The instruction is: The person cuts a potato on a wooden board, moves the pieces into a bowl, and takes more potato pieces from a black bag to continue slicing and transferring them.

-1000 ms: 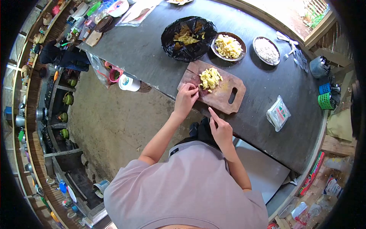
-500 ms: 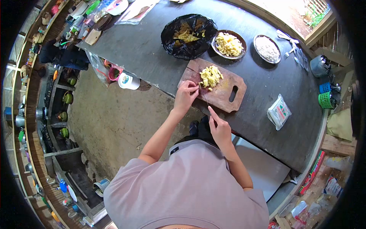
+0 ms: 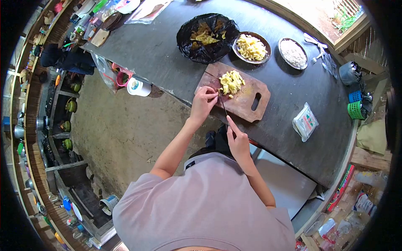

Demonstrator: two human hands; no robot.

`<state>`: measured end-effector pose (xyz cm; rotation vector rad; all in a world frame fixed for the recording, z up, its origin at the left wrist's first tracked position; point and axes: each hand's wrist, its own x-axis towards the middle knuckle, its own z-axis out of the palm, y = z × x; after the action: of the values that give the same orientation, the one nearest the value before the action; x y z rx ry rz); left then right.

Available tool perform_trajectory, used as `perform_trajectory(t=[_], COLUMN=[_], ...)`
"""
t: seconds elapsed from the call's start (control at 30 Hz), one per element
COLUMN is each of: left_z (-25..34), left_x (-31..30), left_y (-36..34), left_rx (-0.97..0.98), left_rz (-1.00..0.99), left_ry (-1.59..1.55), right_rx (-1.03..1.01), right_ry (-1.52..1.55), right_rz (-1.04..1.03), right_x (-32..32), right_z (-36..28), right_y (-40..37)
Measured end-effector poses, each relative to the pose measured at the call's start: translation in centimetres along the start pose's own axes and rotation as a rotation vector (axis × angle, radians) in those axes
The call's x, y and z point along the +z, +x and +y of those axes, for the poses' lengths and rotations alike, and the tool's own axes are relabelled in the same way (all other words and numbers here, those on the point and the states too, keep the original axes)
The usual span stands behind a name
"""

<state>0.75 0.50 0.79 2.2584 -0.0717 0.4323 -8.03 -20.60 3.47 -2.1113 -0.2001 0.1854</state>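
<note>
Showing more clearly now, the knife is held by the curled right hand; the left hand is pinched, contents unclear.

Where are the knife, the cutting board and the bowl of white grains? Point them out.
Knife (image 3: 223, 103): head view, on the blade.
Cutting board (image 3: 246, 109): head view, on the bare wood.
Bowl of white grains (image 3: 293, 54): head view, on the grains.

red lettering on white packet, too small to read

There are two hands, one held knife, one slotted cutting board.
</note>
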Motion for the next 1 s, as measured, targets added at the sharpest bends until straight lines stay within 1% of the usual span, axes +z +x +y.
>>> perform_trajectory(t=[0.13, 0.33, 0.43, 0.47, 0.53, 0.7, 0.83, 0.97, 1.0], left_z=[-0.1, 0.1, -0.1, -0.3, -0.1, 0.4, 0.1, -0.1, 0.1], left_x=[-0.1, 0.1, 0.2, 0.4, 0.4, 0.3, 0.6, 0.8, 0.8], left_y=[0.0, -0.2, -0.2, -0.3, -0.2, -0.5, -0.6, -0.7, -0.6], left_rx=[0.001, -0.028, -0.008, -0.015, -0.018, -0.055, -0.044, -0.042, -0.041], left_rz=[-0.002, -0.009, 0.008, 0.021, 0.042, 0.071, 0.096, 0.118, 0.129], left_ry=[0.001, -0.035, -0.004, -0.001, 0.002, -0.078, -0.066, -0.062, -0.061], right_rx=[-0.033, -0.004, -0.046, -0.052, 0.007, 0.025, 0.068, 0.012, 0.014], right_ry=[-0.066, -0.084, -0.147, -0.145, -0.125, -0.042, -0.02, -0.017, 0.041], right_rz=[0.024, 0.031, 0.065, 0.068, 0.029, 0.027, 0.013, 0.056, 0.058], right_x=[0.5, 1.1, 1.4, 1.3, 0.6, -0.7, -1.2, -0.9, -1.1], right_z=[0.1, 0.1, -0.1, -0.2, -0.3, 0.1, -0.1, 1.2, 1.3], right_y=[-0.1, 0.7, 1.7, 1.5, 0.4, -2.7, -2.9, -2.4, -2.1])
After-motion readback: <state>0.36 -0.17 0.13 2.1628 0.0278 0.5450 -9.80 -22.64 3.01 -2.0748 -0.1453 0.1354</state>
